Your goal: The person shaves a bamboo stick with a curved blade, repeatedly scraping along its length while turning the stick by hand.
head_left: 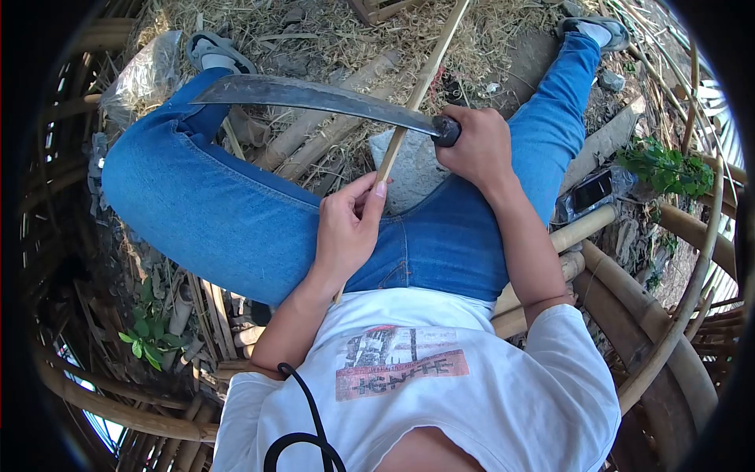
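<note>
From the head camera, the person sits with legs spread, a long, narrow bamboo strip (427, 81) slanting up and away between the knees. The left hand (348, 228) is clamped on this strip, thumb and fingers pinched together near the lap, and the strip's near end appears to run under the hand toward the waist. The right hand (480, 145) is wrapped firmly round the dark handle (447, 130) of a long knife, its blade (314, 96) reaching leftward over the left thigh. Blade and strip cross just beyond the left fingertips; whether the edge bites into the strip or merely rests against it cannot be told.

A pale stone (409, 177) lies on the ground below the crossing, with bamboo poles (311, 145) and scattered shavings (314, 39) around it.

For good handling, the pinch seems best set well back from the crossing, because the fingers are near the blade. A shallow blade angle and light, even pressure would likely suit so thin a strip; a steep one could dig in or split it. Strokes directed away from the left hand look safest, with the tip watched closely, since it hangs near the left leg (212, 193).
</note>
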